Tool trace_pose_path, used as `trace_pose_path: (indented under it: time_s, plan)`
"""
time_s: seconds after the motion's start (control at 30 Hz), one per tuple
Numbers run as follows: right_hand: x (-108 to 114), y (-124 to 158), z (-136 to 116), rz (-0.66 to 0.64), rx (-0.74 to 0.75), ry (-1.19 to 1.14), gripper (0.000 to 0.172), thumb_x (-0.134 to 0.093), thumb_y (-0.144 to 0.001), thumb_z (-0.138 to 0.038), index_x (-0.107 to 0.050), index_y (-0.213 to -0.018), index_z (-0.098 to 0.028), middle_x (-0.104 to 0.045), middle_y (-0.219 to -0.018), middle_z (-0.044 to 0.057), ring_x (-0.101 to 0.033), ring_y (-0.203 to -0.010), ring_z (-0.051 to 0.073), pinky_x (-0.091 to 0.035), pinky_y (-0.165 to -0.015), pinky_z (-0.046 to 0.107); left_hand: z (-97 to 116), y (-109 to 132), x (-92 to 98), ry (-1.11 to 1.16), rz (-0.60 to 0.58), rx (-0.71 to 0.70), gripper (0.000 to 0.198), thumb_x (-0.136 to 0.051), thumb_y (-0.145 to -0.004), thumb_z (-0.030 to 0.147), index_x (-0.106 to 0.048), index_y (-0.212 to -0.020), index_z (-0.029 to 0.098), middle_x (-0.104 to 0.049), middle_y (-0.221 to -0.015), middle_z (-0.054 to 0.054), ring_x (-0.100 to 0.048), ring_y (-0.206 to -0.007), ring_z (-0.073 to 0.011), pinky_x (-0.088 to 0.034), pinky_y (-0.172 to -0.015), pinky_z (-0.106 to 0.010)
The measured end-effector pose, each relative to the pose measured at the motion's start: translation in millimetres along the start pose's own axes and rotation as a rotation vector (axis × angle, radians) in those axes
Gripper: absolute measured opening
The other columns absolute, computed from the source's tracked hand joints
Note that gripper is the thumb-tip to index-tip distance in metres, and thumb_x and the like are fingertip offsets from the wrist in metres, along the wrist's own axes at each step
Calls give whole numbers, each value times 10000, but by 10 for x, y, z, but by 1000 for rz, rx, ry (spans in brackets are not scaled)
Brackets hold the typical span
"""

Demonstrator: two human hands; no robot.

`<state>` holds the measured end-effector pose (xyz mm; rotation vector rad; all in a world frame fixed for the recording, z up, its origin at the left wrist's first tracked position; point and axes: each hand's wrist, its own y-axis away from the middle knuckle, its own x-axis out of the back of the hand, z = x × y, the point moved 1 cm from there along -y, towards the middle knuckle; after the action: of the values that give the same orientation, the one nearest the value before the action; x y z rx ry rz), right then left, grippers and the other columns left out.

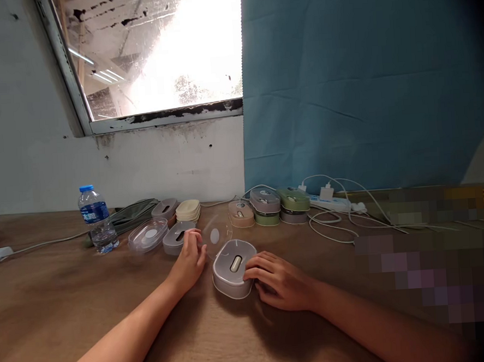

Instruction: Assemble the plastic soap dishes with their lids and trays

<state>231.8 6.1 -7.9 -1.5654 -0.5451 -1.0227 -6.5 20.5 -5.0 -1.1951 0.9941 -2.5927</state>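
A grey-mauve oval box [235, 282] sits on the wooden table between my hands, with a pale capsule-shaped piece in the slot of its top. The fingers of my right hand [279, 281] curl against the box's right side. Left of the box, my left hand [190, 260] pinches the edge of a clear plastic lid [215, 236], which is tilted upright and has a pale oval spot. Just behind that hand stands another grey box [174, 242] with a dark slot.
At the left are a water bottle [99, 222], a dark green pouch [134, 216] and a clear lid [149, 234]. Cream pieces [188, 209] are stacked behind. Lidded boxes [265, 201] stand near the wall, with a power strip [329, 203] and white cables to their right.
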Motion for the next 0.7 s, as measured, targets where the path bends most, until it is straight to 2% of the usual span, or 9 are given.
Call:
trace_pose_path:
  time_s: [0.03,0.1,0.2,0.3,0.37,0.43,0.53,0.6,0.7]
  plan:
    - [-2,1,1,-1,-1,-3,304,-461,-738,-72,-537,-1013,-178,-580,-964,84,-514,-904,184,-425,-818,336,-25,-4,1,-14,1,-14,126,-355,-851,165,-411,-961,189,-414,-1171,-120,-486,-1036,-195,-419,-853,-356]
    - [-4,1,2,-5,1,-10,301,-454,-740,-70,-538,-1009,-176,-579,-966,85,-511,-899,189,-425,-813,341,-67,-11,6,-19,-94,-58,222,-308,-846,109,-426,-1016,192,-416,-1202,-117,-503,-1030,-190,-423,-846,-344]
    - [-6,-1,4,-6,3,-17,298,-450,-744,-69,-538,-1009,-173,-579,-963,84,-509,-891,191,-423,-806,341,-115,-12,10,-10,-294,-124,269,-335,-826,85,-496,-1019,183,-523,-1053,-87,-551,-904,-174,-438,-807,-307]
    - [-5,-5,5,-5,5,-16,292,-456,-745,-71,-537,-1006,-172,-583,-956,78,-507,-891,185,-419,-810,336,-125,-19,20,-9,-351,-149,225,-392,-833,132,-567,-970,170,-543,-976,-80,-556,-838,-162,-447,-772,-277]
    - [-3,-6,4,-3,9,-19,293,-457,-744,-68,-536,-1006,-173,-586,-953,76,-506,-892,182,-418,-812,333,-97,-46,67,-2,-320,-173,223,-376,-868,177,-590,-927,167,-547,-946,-76,-553,-815,-149,-446,-757,-259]
    - [-1,-7,3,1,11,-27,294,-456,-745,-66,-535,-1007,-174,-590,-948,75,-508,-889,181,-420,-807,331,-61,-99,186,-1,-240,-198,233,-367,-890,213,-594,-906,166,-550,-929,-69,-550,-815,-142,-443,-758,-250]
    - [1,-9,-1,-2,6,-39,290,-454,-748,-63,-536,-1002,-177,-593,-945,78,-515,-888,185,-420,-805,334,-80,-202,511,-57,-42,-209,207,-409,-887,263,-595,-916,179,-564,-936,-61,-544,-872,-154,-431,-802,-263]
    - [1,-11,-4,-3,3,-40,288,-454,-747,-60,-537,-997,-176,-594,-942,78,-518,-886,185,-421,-805,334,-188,-248,779,-123,63,-196,200,-443,-873,301,-600,-918,186,-579,-921,-54,-542,-873,-163,-429,-804,-271]
    - [1,-15,-4,7,6,-27,285,-456,-745,-61,-538,-993,-176,-594,-931,76,-523,-879,178,-425,-799,325,-488,-234,1137,-210,100,-146,230,-462,-854,362,-607,-915,194,-592,-907,-45,-547,-840,-168,-438,-771,-274]
